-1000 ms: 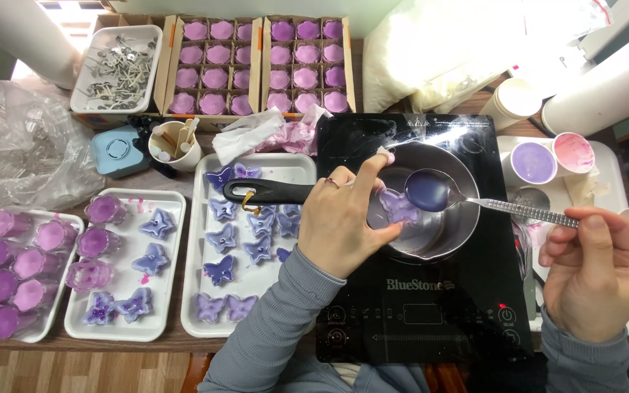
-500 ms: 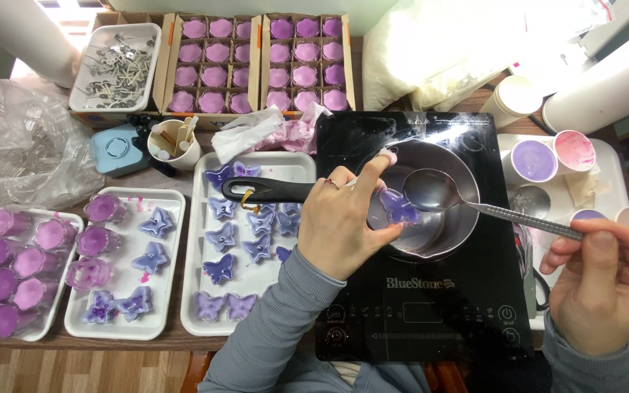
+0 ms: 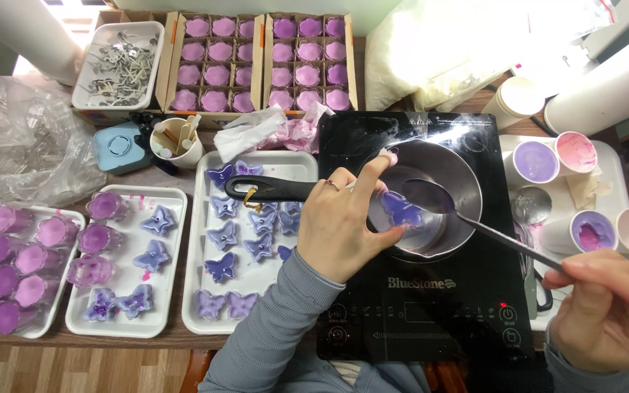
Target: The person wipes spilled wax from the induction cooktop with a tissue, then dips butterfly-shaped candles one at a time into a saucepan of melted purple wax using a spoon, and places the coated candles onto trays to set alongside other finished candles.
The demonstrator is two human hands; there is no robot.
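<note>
My left hand (image 3: pixel 343 229) holds a small clear cup with a purple butterfly candle (image 3: pixel 400 209) over a steel saucepan (image 3: pixel 451 171) that sits on a black induction cooktop (image 3: pixel 416 306). The pan's black handle (image 3: pixel 267 189) runs left under my fingers. My right hand (image 3: pixel 606 309) grips a long metal spoon (image 3: pixel 489 233); its bowl sits just right of the butterfly cup, inside the pan.
A white tray (image 3: pixel 202 255) of purple butterfly candles lies left of the cooktop, with two more trays (image 3: pixel 176 247) of purple cups further left. Boxes of pink and purple candles (image 3: pixel 263 62) and a tray of wicks (image 3: pixel 114 62) stand behind. Paper cups of dye (image 3: pixel 536 161) sit at the right.
The spoon's bowl has swung down and left, close beside the butterfly cup. My left hand has stayed over the pan; my right hand dropped slightly.
</note>
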